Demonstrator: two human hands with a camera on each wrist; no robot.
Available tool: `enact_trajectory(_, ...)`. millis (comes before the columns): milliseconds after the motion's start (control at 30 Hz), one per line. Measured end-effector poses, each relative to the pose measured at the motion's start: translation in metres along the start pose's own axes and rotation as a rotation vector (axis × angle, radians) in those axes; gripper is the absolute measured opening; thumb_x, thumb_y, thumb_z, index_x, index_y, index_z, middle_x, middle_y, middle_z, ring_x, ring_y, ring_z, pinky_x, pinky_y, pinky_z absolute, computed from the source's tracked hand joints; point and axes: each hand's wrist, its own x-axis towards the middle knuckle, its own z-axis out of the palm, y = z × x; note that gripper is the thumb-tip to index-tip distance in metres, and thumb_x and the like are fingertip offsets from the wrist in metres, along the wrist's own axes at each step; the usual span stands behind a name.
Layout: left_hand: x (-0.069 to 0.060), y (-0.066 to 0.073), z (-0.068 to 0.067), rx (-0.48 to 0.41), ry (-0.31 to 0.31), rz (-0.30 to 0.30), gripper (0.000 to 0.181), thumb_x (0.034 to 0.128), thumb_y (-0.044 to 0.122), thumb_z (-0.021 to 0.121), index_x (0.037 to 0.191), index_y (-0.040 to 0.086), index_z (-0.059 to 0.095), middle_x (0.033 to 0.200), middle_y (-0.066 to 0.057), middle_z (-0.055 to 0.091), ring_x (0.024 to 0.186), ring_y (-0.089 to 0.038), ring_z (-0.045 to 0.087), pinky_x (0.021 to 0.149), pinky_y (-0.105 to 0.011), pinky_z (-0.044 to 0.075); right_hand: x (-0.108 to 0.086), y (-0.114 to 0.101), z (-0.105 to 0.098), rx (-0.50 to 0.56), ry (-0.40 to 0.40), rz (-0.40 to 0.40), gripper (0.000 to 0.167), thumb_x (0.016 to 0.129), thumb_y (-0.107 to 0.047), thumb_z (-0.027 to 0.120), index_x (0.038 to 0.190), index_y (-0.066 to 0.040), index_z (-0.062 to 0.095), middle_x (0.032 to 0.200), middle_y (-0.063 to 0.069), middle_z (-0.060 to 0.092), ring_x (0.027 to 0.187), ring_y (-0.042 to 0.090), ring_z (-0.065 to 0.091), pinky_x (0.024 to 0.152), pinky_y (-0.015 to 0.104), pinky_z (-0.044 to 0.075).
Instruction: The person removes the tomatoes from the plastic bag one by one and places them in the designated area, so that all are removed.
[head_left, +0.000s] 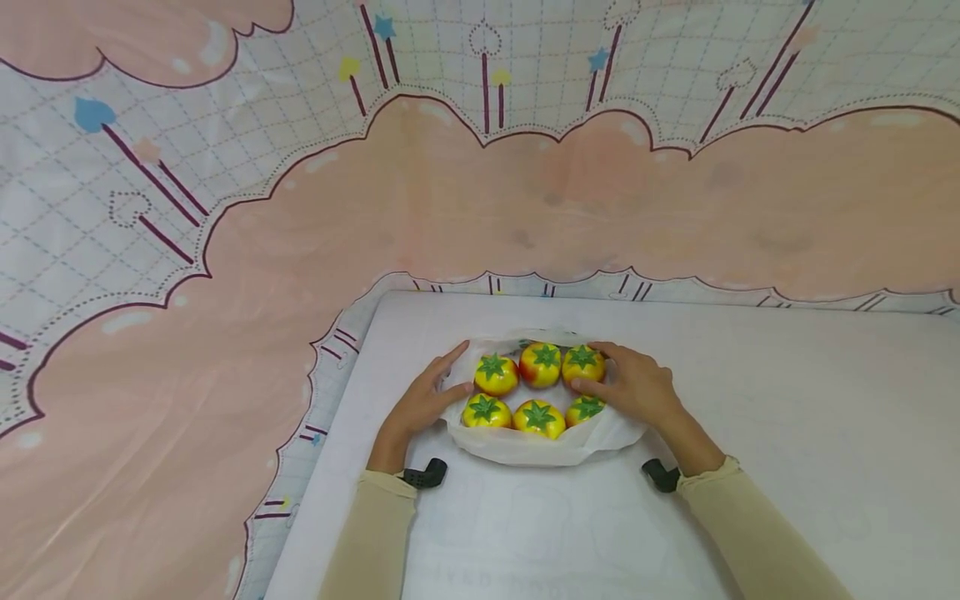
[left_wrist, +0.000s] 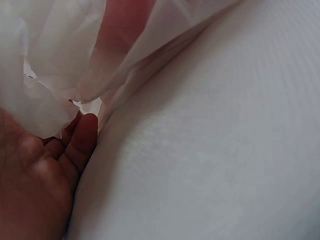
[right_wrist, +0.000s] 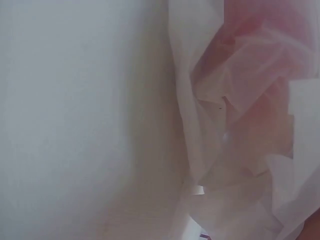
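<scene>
The left hand (head_left: 420, 404) is spread, thumb and forefinger apart, touching the near side of a white plastic bag (head_left: 517, 451). Between both hands, the bag lies open on the white counter (head_left: 787, 433) with six yellow-red fruits (head_left: 538, 418) inside, green leaves uppermost. The right hand (head_left: 641, 383) has thumb and forefinger on either side of the closest back-row fruit (head_left: 582, 360); whether they pinch it, I cannot tell. Beyond both hands hangs a patterned cloth (head_left: 525, 208).

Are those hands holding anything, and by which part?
I can't tell: left hand at the left edge of the white bag, right hand by the back right fruit.
</scene>
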Motion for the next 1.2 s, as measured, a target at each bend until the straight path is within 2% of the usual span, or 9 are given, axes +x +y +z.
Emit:
enact_trajectory(533,0.002,-0.002,-0.001,-0.004,-0.001,-0.013,0.073,0.0916,0.048,0.07,0.155,0.05,0.035,0.163,-0.008,0.037,0.152,-0.043,0.031,0.115,-0.074,0.027,-0.006,-0.002,-0.005,0.071,0.027,0.018,0.082,0.085,-0.065,0.07,0.148,-0.016,0.053,0.15,0.019,0.054,0.136,0.049,0.048,0.105,0.081,0.03)
enact_trajectory(833,0.002,-0.004,-0.002,-0.005,-0.016,-0.021,0.074,0.0899,0.05,0.072,0.154,0.052,0.035,0.158,-0.009,0.042,0.145,-0.041,0.04,0.114,-0.071,0.033,-0.018,-0.005,-0.016,0.121,0.054,0.018,0.082,0.084,-0.065,0.072,0.149,-0.019,0.052,0.152,0.017,0.053,0.139,0.046,0.046,0.108,0.082,0.026)
enact_trajectory(900,0.002,-0.005,-0.002,-0.005,-0.018,-0.017,0.074,0.09,0.05,0.072,0.154,0.052,0.035,0.157,-0.01,0.042,0.144,-0.041,0.041,0.114,-0.07,0.034,-0.023,-0.007,-0.02,0.139,0.076,0.006,0.082,0.084,-0.065,0.072,0.149,-0.019,0.052,0.151,0.016,0.054,0.137,0.045,0.049,0.109,0.078,0.032)
enact_trajectory(933,0.002,-0.006,-0.003,-0.006,-0.018,-0.014,0.074,0.09,0.05,0.072,0.154,0.052,0.035,0.157,-0.01,0.043,0.143,-0.041,0.042,0.114,-0.07,0.035,-0.025,-0.008,-0.022,0.149,0.089,-0.002,0.082,0.084,-0.065,0.073,0.149,-0.019,0.052,0.15,0.015,0.055,0.132,0.043,0.052,0.107,0.073,0.04)
enact_trajectory(1033,0.003,-0.007,-0.004,-0.002,-0.02,-0.008,0.074,0.0898,0.051,0.071,0.154,0.052,0.035,0.157,-0.009,0.042,0.144,-0.041,0.042,0.114,-0.07,0.035,-0.032,-0.011,-0.029,0.183,0.129,-0.031,0.082,0.083,-0.064,0.074,0.149,-0.021,0.053,0.142,0.013,0.061,0.108,0.036,0.058,0.087,0.051,0.057)
enact_trajectory(1067,0.002,-0.007,-0.004,-0.003,-0.019,-0.004,0.074,0.0898,0.051,0.071,0.154,0.052,0.035,0.157,-0.01,0.042,0.143,-0.041,0.042,0.113,-0.07,0.035,-0.034,-0.012,-0.032,0.188,0.139,-0.041,0.081,0.083,-0.064,0.074,0.149,-0.021,0.053,0.138,0.012,0.063,0.101,0.033,0.057,0.079,0.043,0.057)
enact_trajectory(1133,0.002,-0.007,-0.004,-0.008,-0.021,0.002,0.074,0.0901,0.05,0.071,0.155,0.051,0.035,0.158,-0.01,0.042,0.144,-0.041,0.041,0.113,-0.07,0.035,-0.038,-0.013,-0.038,0.191,0.152,-0.051,0.081,0.083,-0.064,0.074,0.149,-0.022,0.052,0.132,0.01,0.065,0.091,0.027,0.051,0.067,0.033,0.047)
enact_trajectory(1200,0.002,-0.007,-0.004,-0.009,-0.023,0.012,0.074,0.0909,0.049,0.071,0.155,0.05,0.034,0.157,-0.01,0.042,0.144,-0.041,0.041,0.114,-0.07,0.034,-0.042,-0.014,-0.044,0.19,0.159,-0.05,0.082,0.084,-0.064,0.074,0.15,-0.023,0.051,0.131,0.01,0.065,0.091,0.026,0.05,0.064,0.03,0.044)
